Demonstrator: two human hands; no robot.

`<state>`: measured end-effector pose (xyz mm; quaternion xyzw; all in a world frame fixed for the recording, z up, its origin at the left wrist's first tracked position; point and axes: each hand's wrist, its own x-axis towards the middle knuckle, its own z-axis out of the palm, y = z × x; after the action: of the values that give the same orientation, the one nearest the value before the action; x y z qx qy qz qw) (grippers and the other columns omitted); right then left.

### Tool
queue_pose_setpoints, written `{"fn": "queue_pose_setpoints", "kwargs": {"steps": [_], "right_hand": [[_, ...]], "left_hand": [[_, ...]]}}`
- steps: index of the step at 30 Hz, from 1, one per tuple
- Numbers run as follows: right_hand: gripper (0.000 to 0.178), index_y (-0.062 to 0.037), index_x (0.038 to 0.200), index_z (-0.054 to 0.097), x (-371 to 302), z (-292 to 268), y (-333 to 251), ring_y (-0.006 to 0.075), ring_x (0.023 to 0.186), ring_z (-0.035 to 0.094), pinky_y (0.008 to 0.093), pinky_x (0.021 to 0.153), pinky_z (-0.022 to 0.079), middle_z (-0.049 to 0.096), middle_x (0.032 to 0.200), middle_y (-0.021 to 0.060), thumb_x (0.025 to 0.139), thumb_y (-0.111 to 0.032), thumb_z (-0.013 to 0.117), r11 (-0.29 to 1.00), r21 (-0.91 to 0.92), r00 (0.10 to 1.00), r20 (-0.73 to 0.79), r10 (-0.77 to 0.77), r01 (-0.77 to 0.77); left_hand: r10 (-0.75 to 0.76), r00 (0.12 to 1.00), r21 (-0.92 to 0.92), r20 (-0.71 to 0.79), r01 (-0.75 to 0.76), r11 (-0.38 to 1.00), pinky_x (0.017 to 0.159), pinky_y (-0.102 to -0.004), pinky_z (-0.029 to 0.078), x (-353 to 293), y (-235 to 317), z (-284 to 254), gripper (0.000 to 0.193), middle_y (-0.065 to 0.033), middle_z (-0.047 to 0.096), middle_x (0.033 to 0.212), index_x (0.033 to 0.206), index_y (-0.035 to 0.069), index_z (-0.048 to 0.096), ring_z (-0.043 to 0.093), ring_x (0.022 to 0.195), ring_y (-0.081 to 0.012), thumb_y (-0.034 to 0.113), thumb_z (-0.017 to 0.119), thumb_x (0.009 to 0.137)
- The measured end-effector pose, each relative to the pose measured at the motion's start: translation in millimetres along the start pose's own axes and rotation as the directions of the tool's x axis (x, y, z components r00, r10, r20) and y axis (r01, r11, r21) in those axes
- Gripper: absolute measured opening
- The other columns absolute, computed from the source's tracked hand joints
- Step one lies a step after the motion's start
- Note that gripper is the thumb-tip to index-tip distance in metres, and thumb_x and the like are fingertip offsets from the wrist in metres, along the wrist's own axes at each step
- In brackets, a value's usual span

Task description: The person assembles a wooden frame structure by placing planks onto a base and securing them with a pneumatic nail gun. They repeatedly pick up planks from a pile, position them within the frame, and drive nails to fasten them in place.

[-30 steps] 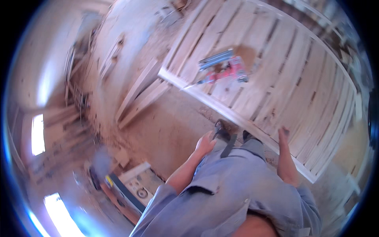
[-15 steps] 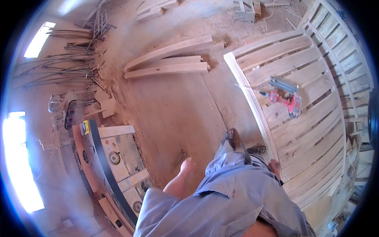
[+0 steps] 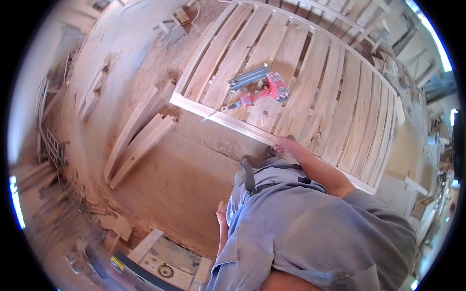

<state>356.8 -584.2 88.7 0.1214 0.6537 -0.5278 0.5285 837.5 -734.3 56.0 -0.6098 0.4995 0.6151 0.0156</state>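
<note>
My right hand [image 3: 286,145] is over the near edge of a large slatted wooden panel [image 3: 310,92], its fingers loosely bent and nothing seen in it. Whether it touches the panel's edge, I cannot tell. My left hand [image 3: 222,213] hangs low beside my grey clothing, with its fingers loosely apart and holding nothing that shows. On the slats lies a red pneumatic nail gun [image 3: 275,88] with a grey magazine, beyond my right hand.
Several long boards [image 3: 141,138] lie stacked on the dusty floor to the left. A woodworking machine with a black fence [image 3: 145,271] stands at the lower left. More slatted frames [image 3: 349,19] are behind the panel.
My view has turned to the right, so the panel and nail gun now sit nearer the middle. My right hand has come forward and up to the panel's edge; the left has dropped closer to my body.
</note>
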Motion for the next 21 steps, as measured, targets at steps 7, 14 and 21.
{"fn": "queue_pose_setpoints", "kwargs": {"steps": [7,14,21], "right_hand": [[0.038,-0.0018,0.125,0.053,50,12,-47,0.0309,0.110,0.063,0.0409,0.087,0.052,0.064,0.118,0.0177,0.093,-0.021,0.059,0.883,0.469,0.994,-0.105,0.035,0.019],[0.040,-0.0022,0.126,0.052,126,41,-88,0.0310,0.115,0.060,0.0420,0.093,0.050,0.060,0.126,0.0171,0.091,-0.020,0.060,0.771,0.635,0.976,-0.195,0.094,0.053],[0.029,-0.0045,0.110,0.056,196,97,-115,0.0288,0.104,0.061,0.0417,0.092,0.050,0.061,0.109,0.0121,0.084,-0.013,0.066,0.576,0.797,0.896,-0.375,0.238,0.180]], "left_hand": [[0.226,0.974,0.408,-0.021,-0.198,0.891,0.080,-0.0269,0.053,-37,218,31,0.057,-0.0149,0.073,0.104,0.132,-0.015,0.049,0.067,0.092,-0.0162,0.016,0.064,0.086],[0.246,0.966,0.354,0.077,-0.257,0.899,0.079,-0.0276,0.052,70,330,60,0.054,-0.0108,0.072,0.102,0.133,-0.013,0.051,0.065,0.090,-0.0144,0.014,0.064,0.088],[0.504,0.853,0.282,0.136,-0.521,0.806,0.081,-0.0305,0.052,206,491,117,0.036,-0.0110,0.070,0.099,0.123,-0.007,0.062,0.065,0.092,-0.0161,0.011,0.061,0.092]]}}
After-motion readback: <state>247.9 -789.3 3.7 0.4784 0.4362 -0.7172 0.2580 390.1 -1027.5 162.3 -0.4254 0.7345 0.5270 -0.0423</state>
